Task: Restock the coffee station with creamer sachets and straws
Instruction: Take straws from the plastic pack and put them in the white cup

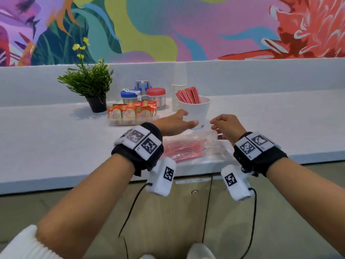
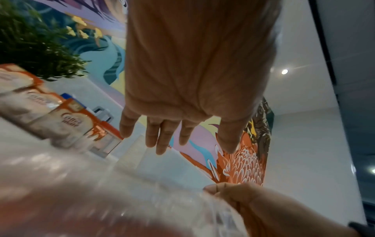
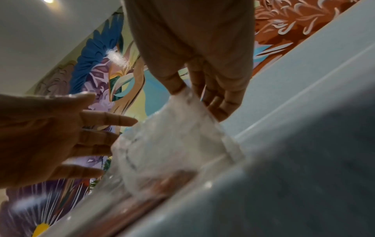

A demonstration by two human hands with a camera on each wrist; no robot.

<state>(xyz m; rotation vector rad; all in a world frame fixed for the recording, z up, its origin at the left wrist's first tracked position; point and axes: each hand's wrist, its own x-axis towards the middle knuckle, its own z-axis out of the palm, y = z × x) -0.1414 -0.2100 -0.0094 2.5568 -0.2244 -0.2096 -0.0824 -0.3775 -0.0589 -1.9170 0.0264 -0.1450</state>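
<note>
A clear plastic bag point(image 1: 194, 146) of red straws lies near the front edge of the white counter point(image 1: 56, 146). My right hand point(image 1: 224, 126) pinches the bag's open end point(image 3: 182, 102) between thumb and fingers. My left hand point(image 1: 179, 122) hovers over the bag with straight, spread fingers point(image 2: 162, 141) and holds nothing. Behind the hands stands a white cup point(image 1: 196, 109) filled with red straws point(image 1: 188, 95). Orange creamer sachets point(image 1: 130, 113) stand upright in a clear tray left of the cup; they also show in the left wrist view point(image 2: 67, 121).
A potted green plant point(image 1: 89, 85) stands at the back left. Jars with a blue lid point(image 1: 128, 97) and a red lid point(image 1: 156, 95) sit behind the sachets, and a stack of paper cups point(image 1: 176, 96) stands by the white cup. A colourful mural fills the wall.
</note>
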